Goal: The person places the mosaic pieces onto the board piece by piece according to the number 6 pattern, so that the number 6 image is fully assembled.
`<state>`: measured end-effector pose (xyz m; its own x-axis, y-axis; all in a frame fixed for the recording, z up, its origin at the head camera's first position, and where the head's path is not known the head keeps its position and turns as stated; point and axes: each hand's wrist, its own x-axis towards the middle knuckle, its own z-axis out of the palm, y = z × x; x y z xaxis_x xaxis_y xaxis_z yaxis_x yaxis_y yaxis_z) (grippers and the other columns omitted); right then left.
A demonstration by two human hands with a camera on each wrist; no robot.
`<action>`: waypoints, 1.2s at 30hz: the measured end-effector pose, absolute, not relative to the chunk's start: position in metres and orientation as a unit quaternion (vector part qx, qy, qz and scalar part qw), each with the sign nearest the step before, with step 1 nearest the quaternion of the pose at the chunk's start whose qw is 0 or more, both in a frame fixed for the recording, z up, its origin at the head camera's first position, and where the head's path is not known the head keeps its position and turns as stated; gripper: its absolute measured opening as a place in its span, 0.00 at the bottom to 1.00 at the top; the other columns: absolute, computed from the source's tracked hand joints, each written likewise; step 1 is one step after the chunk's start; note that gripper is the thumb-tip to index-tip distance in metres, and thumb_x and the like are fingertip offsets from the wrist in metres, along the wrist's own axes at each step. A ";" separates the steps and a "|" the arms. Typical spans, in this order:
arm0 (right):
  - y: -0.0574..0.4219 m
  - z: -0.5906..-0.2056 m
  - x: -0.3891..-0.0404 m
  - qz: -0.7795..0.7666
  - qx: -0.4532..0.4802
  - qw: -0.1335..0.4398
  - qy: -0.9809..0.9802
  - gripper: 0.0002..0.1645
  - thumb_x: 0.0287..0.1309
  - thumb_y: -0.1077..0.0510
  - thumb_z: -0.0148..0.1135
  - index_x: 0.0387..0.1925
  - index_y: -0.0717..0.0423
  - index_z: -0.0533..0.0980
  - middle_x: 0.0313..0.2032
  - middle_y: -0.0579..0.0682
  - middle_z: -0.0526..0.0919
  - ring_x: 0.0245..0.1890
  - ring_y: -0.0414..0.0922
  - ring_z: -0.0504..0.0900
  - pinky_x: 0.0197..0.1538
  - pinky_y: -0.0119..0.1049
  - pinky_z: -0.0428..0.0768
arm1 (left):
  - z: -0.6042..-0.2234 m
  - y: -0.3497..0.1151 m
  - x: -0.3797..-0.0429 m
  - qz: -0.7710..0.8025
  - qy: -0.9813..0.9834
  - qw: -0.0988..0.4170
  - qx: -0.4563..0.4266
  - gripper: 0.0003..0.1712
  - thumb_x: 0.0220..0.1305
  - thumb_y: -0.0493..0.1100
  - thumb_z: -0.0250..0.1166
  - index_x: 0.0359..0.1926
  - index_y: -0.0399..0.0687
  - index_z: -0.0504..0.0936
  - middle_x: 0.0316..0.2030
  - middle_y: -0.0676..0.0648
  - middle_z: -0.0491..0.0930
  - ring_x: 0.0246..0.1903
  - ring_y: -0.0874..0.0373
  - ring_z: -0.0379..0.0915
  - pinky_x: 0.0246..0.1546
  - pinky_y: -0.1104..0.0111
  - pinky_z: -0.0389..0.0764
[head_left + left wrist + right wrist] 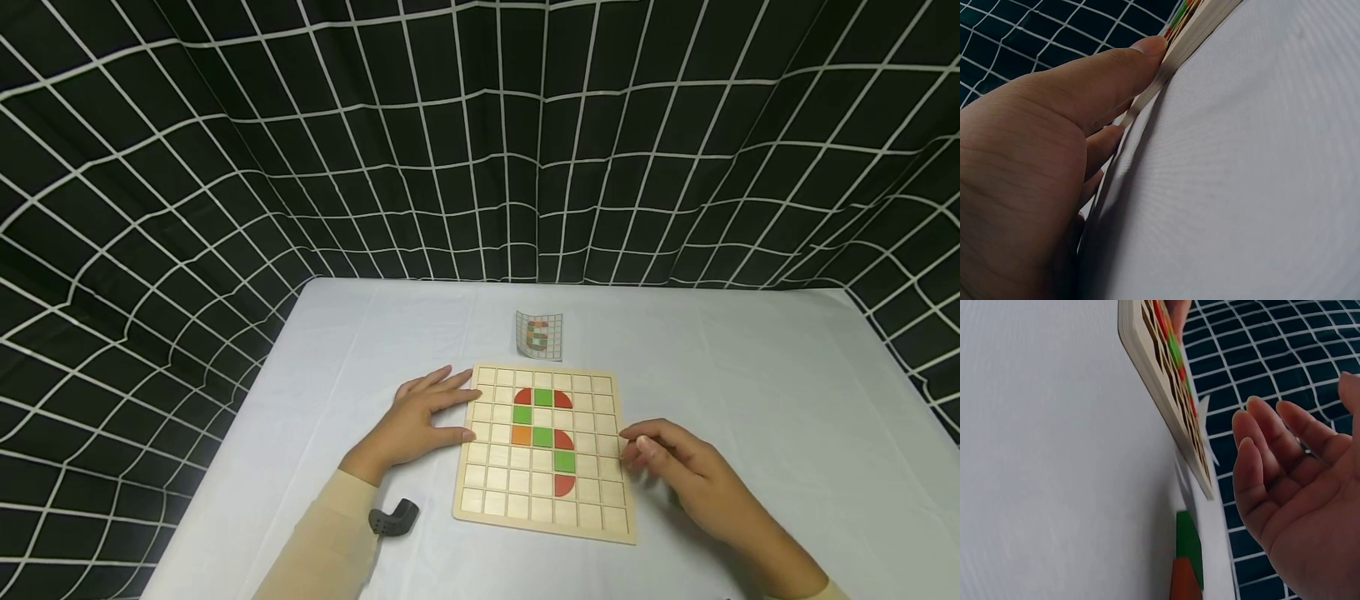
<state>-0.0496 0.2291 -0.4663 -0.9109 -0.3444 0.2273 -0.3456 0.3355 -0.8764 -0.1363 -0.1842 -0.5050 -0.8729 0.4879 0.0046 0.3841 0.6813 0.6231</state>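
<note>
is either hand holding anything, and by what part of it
Nothing is held: the left hand only touches the board at its left edge; the right hand is empty.

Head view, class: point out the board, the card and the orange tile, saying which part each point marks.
Board [542, 482]: head view, on a bare square.
Card [538, 337]: head view, on its printed face.
Orange tile [521, 435]: head view, middle of its top face.

Wooden grid board [517, 503]: flat, slightly skewed | red, green, orange tiles [542, 437]: in its cells
</note>
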 end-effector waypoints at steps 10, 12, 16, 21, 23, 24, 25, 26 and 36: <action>0.247 -0.464 -0.045 0.505 0.161 0.005 -0.848 0.15 0.86 0.63 0.51 0.60 0.58 0.82 0.44 0.50 0.89 0.42 0.46 0.86 0.46 0.31 0.82 | -0.505 -0.184 -0.137 0.318 0.914 0.081 0.239 0.39 0.66 0.63 0.78 0.75 0.66 0.81 0.81 0.61 0.62 0.84 0.54 0.45 0.78 0.48 0.42; 0.251 -0.463 -0.044 0.493 0.151 0.002 -0.857 0.14 0.86 0.62 0.52 0.59 0.57 0.82 0.44 0.49 0.89 0.43 0.45 0.86 0.48 0.28 0.80 | -0.505 -0.184 -0.137 0.318 0.914 0.081 0.239 0.39 0.66 0.64 0.78 0.75 0.65 0.81 0.81 0.60 0.62 0.83 0.54 0.45 0.78 0.47 0.42; 0.260 -0.464 -0.042 0.483 0.140 -0.006 -0.864 0.13 0.85 0.61 0.54 0.59 0.56 0.82 0.45 0.49 0.89 0.44 0.45 0.86 0.48 0.29 0.81 | -0.504 -0.184 -0.137 0.319 0.913 0.082 0.240 0.39 0.66 0.63 0.78 0.76 0.65 0.80 0.81 0.60 0.62 0.83 0.54 0.45 0.78 0.47 0.42; 0.271 -0.469 -0.041 0.481 0.133 -0.013 -0.866 0.12 0.84 0.62 0.57 0.59 0.57 0.82 0.46 0.51 0.88 0.44 0.44 0.85 0.46 0.31 0.83 | -0.505 -0.184 -0.136 0.318 0.914 0.083 0.237 0.39 0.66 0.63 0.78 0.76 0.66 0.80 0.81 0.61 0.62 0.83 0.55 0.45 0.78 0.48 0.42; 0.275 -0.471 -0.040 0.478 0.125 -0.018 -0.869 0.12 0.83 0.62 0.59 0.59 0.56 0.82 0.47 0.50 0.88 0.44 0.43 0.86 0.46 0.30 0.83 | -0.505 -0.184 -0.136 0.318 0.914 0.083 0.238 0.39 0.66 0.63 0.78 0.76 0.66 0.80 0.81 0.61 0.62 0.83 0.55 0.45 0.78 0.49 0.42; 0.276 -0.473 -0.040 0.475 0.119 -0.021 -0.872 0.12 0.82 0.61 0.60 0.59 0.56 0.82 0.47 0.49 0.88 0.45 0.42 0.86 0.47 0.29 0.83 | -0.505 -0.184 -0.137 0.318 0.914 0.083 0.238 0.39 0.67 0.63 0.77 0.76 0.66 0.80 0.81 0.61 0.62 0.83 0.55 0.45 0.78 0.49 0.42; 0.278 -0.474 -0.040 0.470 0.114 -0.023 -0.875 0.12 0.82 0.61 0.61 0.59 0.55 0.82 0.48 0.49 0.88 0.44 0.42 0.86 0.46 0.29 0.83 | -0.505 -0.184 -0.137 0.319 0.913 0.083 0.239 0.39 0.67 0.63 0.77 0.76 0.66 0.80 0.81 0.61 0.62 0.83 0.55 0.45 0.78 0.48 0.42; 0.279 -0.475 -0.040 0.468 0.107 -0.026 -0.877 0.12 0.81 0.60 0.63 0.59 0.55 0.82 0.48 0.48 0.88 0.44 0.42 0.86 0.46 0.29 0.83 | -0.505 -0.184 -0.137 0.319 0.913 0.083 0.240 0.39 0.67 0.64 0.77 0.76 0.66 0.80 0.81 0.61 0.62 0.83 0.55 0.45 0.78 0.48 0.42; 0.283 -0.486 -0.039 0.420 0.080 -0.055 -0.902 0.19 0.64 0.57 0.80 0.54 0.52 0.85 0.49 0.43 0.86 0.42 0.39 0.81 0.44 0.28 0.82 | -0.505 -0.184 -0.137 0.322 0.912 0.084 0.240 0.39 0.67 0.64 0.77 0.76 0.66 0.80 0.82 0.60 0.62 0.83 0.55 0.45 0.78 0.48 0.42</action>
<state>-0.0387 0.2833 -0.4864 -0.9812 -0.1902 -0.0326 -0.0974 0.6338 -0.7674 -0.1371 -0.1843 -0.5051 -0.8709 0.4915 0.0010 0.3835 0.6781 0.6270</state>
